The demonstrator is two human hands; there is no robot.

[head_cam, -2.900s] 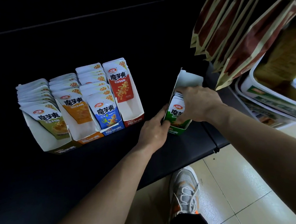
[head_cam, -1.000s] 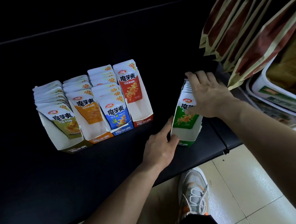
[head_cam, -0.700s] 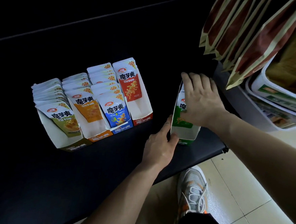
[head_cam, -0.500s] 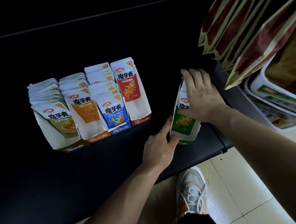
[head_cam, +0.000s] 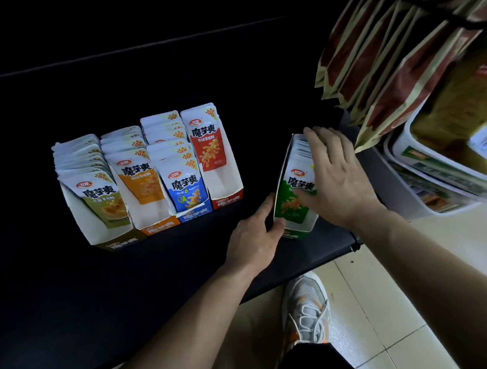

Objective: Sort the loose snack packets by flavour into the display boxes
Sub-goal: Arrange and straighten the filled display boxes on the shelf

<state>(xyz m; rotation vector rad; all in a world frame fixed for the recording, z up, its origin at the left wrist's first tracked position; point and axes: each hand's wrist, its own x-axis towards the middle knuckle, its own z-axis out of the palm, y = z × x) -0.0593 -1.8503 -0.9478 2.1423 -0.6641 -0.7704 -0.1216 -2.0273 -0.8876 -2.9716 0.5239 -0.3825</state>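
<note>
A green display box (head_cam: pixel 296 230) stands near the right end of the black table (head_cam: pixel 114 290), filled with green snack packets (head_cam: pixel 291 199). My left hand (head_cam: pixel 254 238) grips the box's front left corner. My right hand (head_cam: pixel 338 176) lies flat over the packets, fingers spread across their tops, thumb on the front packet. To the left stand several full boxes side by side: olive (head_cam: pixel 111 240), orange (head_cam: pixel 158 226), blue (head_cam: pixel 194 211) and red (head_cam: pixel 226 200), each with matching packets upright inside.
Red-brown snack bags (head_cam: pixel 383 64) hang at the upper right, above white tubs (head_cam: pixel 439 175) of goods. The table's edge runs close to the green box on the right. Below are a tiled floor and my grey shoe (head_cam: pixel 308 310).
My right hand has slid along the packet tops in the green box, pressing them level. My left hand has kept its hold on the box's front corner. The view has shifted slightly.
</note>
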